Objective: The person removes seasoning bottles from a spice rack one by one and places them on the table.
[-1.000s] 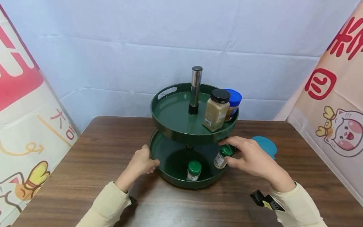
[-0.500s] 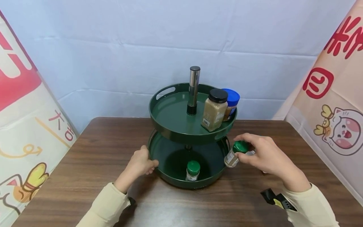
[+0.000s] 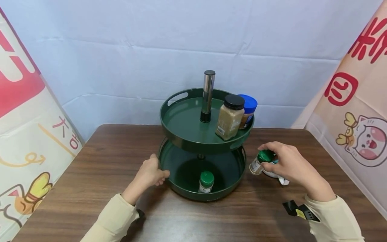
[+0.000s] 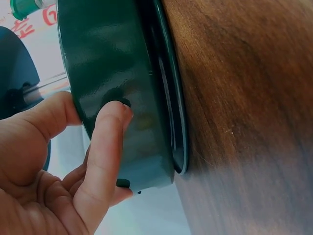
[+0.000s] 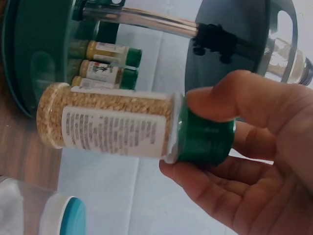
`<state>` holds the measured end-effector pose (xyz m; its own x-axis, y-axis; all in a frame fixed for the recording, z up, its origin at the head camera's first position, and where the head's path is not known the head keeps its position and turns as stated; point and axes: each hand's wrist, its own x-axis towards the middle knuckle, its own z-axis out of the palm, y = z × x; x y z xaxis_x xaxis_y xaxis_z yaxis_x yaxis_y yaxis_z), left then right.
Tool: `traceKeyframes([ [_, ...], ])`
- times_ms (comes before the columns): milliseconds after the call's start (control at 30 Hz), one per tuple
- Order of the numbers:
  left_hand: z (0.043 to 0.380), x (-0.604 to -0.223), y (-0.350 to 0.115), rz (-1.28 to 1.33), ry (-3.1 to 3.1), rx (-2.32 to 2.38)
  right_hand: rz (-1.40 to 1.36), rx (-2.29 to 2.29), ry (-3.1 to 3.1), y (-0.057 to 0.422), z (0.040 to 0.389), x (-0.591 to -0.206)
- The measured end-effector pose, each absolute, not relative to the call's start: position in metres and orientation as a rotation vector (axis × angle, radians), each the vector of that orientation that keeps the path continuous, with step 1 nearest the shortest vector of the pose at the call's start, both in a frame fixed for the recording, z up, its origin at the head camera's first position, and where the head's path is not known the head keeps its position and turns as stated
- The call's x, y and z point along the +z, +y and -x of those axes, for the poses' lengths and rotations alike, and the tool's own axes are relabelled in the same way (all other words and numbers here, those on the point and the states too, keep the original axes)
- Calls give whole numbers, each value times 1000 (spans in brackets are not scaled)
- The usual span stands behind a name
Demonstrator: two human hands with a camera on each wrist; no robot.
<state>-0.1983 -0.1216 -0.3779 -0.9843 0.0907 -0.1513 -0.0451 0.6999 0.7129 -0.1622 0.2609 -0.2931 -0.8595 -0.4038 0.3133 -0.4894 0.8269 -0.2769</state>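
My left hand (image 3: 150, 173) grips the left rim of the lower tier of a dark green two-tier round tray (image 3: 202, 196). In the left wrist view the thumb lies over the rim and the fingers (image 4: 104, 156) are against the outer wall. Right of the tray, my right hand (image 3: 291, 164) holds a clear spice jar (image 5: 115, 128) by its green cap, tilted and off the tray. Pale grains fill it, and its label faces the right wrist camera. Another green-capped jar (image 3: 207, 182) stands at the front of the lower tier.
On the upper tier stand a black-lidded jar (image 3: 230, 117) and a blue-lidded jar (image 3: 248, 111). More green-capped jars (image 5: 102, 72) show on the lower tier in the right wrist view. A teal-lidded container (image 5: 72, 218) sits on the wooden table (image 3: 105, 161), partly hidden behind my right hand in the head view.
My right hand has lifted the spice jar out of the lower tier's right side and carried it right, past the rim. My left hand has stayed on the tray's rim.
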Motion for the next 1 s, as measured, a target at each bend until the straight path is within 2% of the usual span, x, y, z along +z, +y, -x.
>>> traceKeyframes([
  [667, 201, -378, -121, -31, 2698, 1190, -589, 481, -2906, 278, 189, -324],
  [1000, 201, -381, -123, -29, 2690, 1228, -560, 415, -2957, 271, 195, -333],
])
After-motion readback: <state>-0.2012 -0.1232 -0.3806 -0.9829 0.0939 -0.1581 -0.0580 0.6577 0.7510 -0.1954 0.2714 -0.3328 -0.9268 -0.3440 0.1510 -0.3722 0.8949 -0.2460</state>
